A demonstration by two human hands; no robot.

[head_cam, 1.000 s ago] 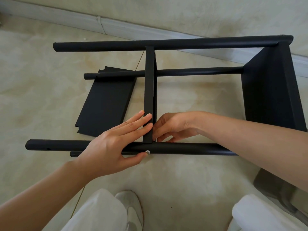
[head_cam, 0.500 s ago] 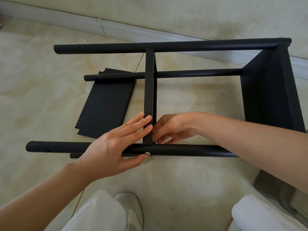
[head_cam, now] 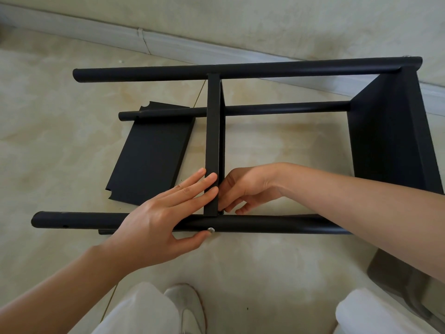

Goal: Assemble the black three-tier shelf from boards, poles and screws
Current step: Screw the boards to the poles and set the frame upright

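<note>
While the half-built shelf [head_cam: 240, 145] lies on its side on the floor [head_cam: 60, 141], I steady its middle board [head_cam: 213, 145] from both sides. My left hand [head_cam: 163, 218] lies flat with straight fingers [head_cam: 202, 186] pressed against the board's left face, and the thumb reaches under the near pole [head_cam: 265, 224], its tip just beside a small silver screw [head_cam: 211, 229] set in that pole. My right hand [head_cam: 243, 189] comes in from the right with its fingers curled at the corner where the board meets the near pole; whether they pinch anything there I cannot tell. The middle board stands on edge between the near pole and the far pole [head_cam: 240, 69], with a third pole [head_cam: 277, 108] passing behind it. Another board [head_cam: 390, 131] closes the frame at the right end. A loose board [head_cam: 151, 155] lies flat on the floor to the left, partly under the third pole. My pale trouser leg [head_cam: 139, 309] and shoe [head_cam: 187, 304] show below.
</note>
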